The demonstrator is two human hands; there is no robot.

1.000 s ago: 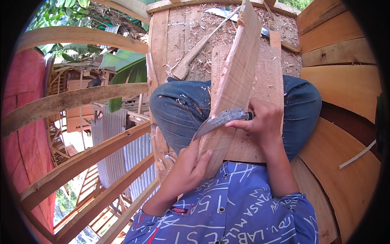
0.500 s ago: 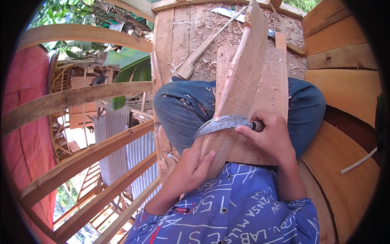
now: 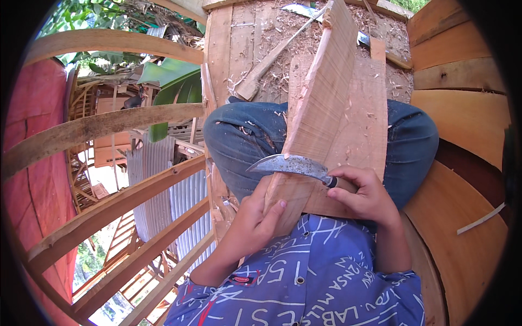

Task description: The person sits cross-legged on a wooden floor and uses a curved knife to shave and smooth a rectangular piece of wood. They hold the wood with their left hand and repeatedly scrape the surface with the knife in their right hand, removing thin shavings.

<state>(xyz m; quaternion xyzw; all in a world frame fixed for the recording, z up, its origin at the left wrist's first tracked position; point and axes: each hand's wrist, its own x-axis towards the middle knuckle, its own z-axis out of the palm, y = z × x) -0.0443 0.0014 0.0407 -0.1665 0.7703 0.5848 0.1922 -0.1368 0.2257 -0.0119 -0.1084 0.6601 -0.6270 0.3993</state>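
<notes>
Plank (image 3: 321,103) of pale wood, with fine grain lines, stands tilted on its edge and runs from the lower middle of the frame up to the top centre. Its near end is just beside the blue printed shirt (image 3: 293,271). The left hand (image 3: 253,220) is partly closed on this near end, thumb on the broad face, other fingers mostly hidden behind. The right hand (image 3: 364,193) is curled around the dark handle of one knife (image 3: 291,164) — the grey, spotted blade is curved and lies across the plank's rough left edge, its tip going out past it. Below is one flat board (image 3: 367,108), so two pieces of wood are over the worn blue jeans (image 3: 242,144).

Open room is above the left knee, beyond the tip, and above the right knee, up to the smooth wall boards (image 3: 462,122) at the right. Farther, at the upper centre, curly shavings (image 3: 272,32) cover floor boards (image 3: 217,54); one paddle-shaped wooden piece (image 3: 255,79) and two shiny metal pieces (image 3: 298,10) lie there. At the left, wooden rails (image 3: 109,124) have wide gaps between; behind are two corrugated sheets (image 3: 149,190), one large green leaf (image 3: 176,84) and — farthest left — one red sheet (image 3: 35,163).
</notes>
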